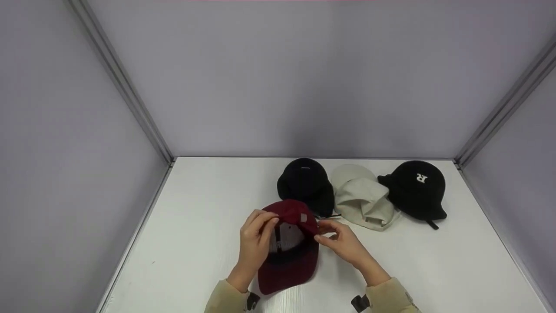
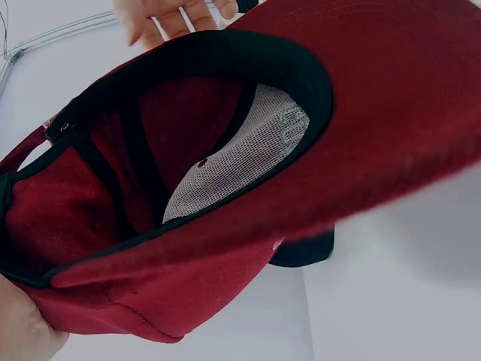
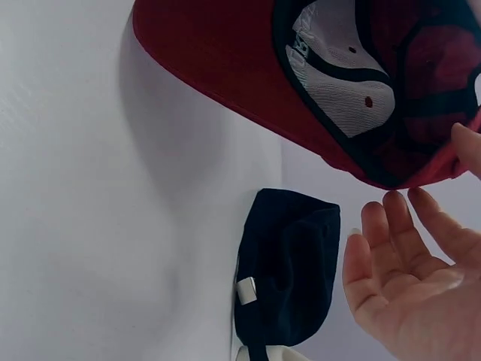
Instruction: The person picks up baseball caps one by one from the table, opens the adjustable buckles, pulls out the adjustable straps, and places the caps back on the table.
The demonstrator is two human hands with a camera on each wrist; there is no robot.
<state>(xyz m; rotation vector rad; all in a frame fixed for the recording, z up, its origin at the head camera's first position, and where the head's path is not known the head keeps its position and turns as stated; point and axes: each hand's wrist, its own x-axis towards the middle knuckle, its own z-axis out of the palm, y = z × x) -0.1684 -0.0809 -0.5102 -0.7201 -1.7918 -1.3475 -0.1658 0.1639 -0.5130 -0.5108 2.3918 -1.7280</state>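
We see a white table [image 1: 195, 226] and, over its near part, the red cap [image 1: 292, 248], hollow side showing, brim toward the person, just before a black cap [image 1: 304, 180]. We see the left hand [image 1: 253, 239] pinching its back edge, the right hand [image 1: 345, 245] pinching the rim beside, other fingers loosely spread.

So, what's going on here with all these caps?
Someone's left hand and right hand are pinching the edge of a red cap, its inside showing and its brim pointing toward them. Farther back on the white table lie three more: a dark cap, a cream cap and a black one marked R.
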